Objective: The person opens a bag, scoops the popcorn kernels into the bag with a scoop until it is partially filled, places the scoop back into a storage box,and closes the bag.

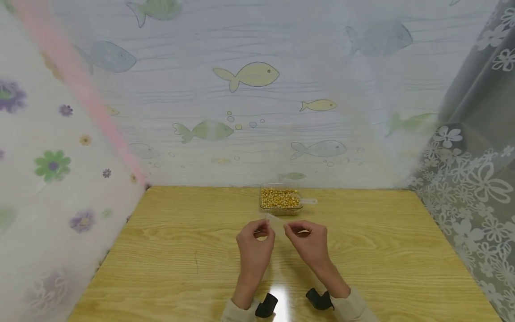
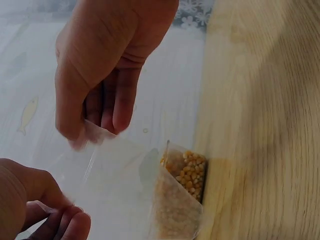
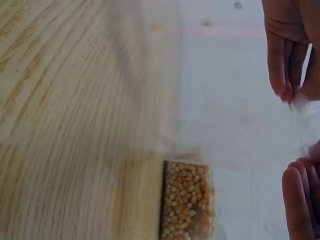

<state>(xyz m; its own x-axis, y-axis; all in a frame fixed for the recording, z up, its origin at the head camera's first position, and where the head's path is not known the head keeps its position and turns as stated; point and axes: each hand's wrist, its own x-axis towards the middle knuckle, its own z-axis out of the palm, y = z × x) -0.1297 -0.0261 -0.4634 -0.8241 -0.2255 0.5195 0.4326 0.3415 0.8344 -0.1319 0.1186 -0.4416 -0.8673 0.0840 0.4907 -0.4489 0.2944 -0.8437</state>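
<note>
A thin clear plastic bag (image 1: 276, 222) is stretched between both hands, above the table. My left hand (image 1: 255, 246) pinches one upper side of it between thumb and fingertips. On the other side, my right hand (image 1: 310, 243) pinches the bag's edge the same way. The film of the bag (image 2: 120, 175) hangs down from the fingers in the left wrist view, and part of a glass container (image 2: 180, 195) shows through it. Yellow corn kernels (image 1: 279, 197) fill that container just beyond the hands. A white scoop handle (image 1: 309, 201) sticks out over its right side.
The wood-grain table (image 1: 181, 250) reaches back to a fish-patterned curtain (image 1: 249, 134). A flowered sheet (image 1: 52, 210) hangs at the left, a grey floral curtain (image 1: 474, 188) at the right. Dark wrist-worn devices (image 1: 267, 306) sit at both cuffs.
</note>
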